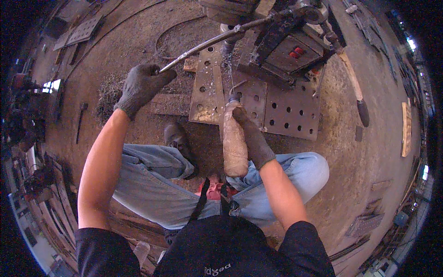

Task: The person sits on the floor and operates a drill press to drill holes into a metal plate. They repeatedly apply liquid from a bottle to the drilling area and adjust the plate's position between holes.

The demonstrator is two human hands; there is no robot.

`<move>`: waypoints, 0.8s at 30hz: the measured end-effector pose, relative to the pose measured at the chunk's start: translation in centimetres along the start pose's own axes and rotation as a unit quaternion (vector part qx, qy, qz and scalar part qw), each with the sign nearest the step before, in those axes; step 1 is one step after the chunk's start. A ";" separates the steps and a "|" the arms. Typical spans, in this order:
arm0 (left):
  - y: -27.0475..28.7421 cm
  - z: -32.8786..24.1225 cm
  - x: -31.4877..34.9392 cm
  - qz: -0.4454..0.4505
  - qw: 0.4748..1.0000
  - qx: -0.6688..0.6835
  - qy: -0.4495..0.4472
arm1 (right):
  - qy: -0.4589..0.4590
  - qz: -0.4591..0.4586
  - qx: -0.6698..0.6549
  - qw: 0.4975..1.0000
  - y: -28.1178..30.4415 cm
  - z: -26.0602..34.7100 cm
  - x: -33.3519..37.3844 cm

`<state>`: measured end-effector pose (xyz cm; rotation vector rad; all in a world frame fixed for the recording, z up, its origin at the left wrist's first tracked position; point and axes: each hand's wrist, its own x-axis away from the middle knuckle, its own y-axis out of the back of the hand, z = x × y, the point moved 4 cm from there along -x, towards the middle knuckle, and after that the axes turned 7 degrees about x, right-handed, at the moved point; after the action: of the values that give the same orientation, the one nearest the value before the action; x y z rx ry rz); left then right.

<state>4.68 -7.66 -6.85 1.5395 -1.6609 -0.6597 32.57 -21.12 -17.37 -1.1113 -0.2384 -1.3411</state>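
My left hand (140, 87), in a dark grey work glove, is closed round the end of a long metal lever (207, 44). The lever runs up to the hub of a drill press (290, 55) with red switches on its dark body. My right hand (254, 141), gloved too, grips a dirty brown squeeze bottle (235, 147). Its nozzle points away from me, and a thin stream of liquid runs between it and the drill's spindle (228, 46). Beneath the spindle lies a steel plate (205, 101) with round holes; a second perforated plate (295, 108) lies to its right.
Metal shavings (110, 92) are heaped near my left hand. Another lever with a black grip (363, 113) sticks out at the right of the drill. A hammer-like tool (81, 117) lies on the floor at left. A cable (159, 39) curves behind the plates. My shoe (177, 138) stands close by.
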 end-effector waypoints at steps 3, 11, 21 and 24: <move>0.0 -0.5 0.1 0.005 1.000 -0.009 0.011 | -0.002 -0.007 0.001 1.000 0.3 -0.1 -0.3; 0.1 -0.3 0.2 -0.017 1.000 -0.007 -0.019 | 0.015 -0.026 0.037 0.999 0.1 0.4 0.1; -0.4 0.3 -0.1 -0.021 0.999 0.007 -0.038 | 0.046 -0.030 0.047 0.997 0.4 0.4 0.2; -0.2 0.1 0.1 -0.011 1.000 0.022 -0.020 | 0.136 -0.066 0.128 0.980 -0.7 1.5 1.4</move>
<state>4.75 -7.82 -7.05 1.5865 -1.7008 -0.6730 33.07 -20.75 -15.29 -0.6965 -0.2774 -1.5159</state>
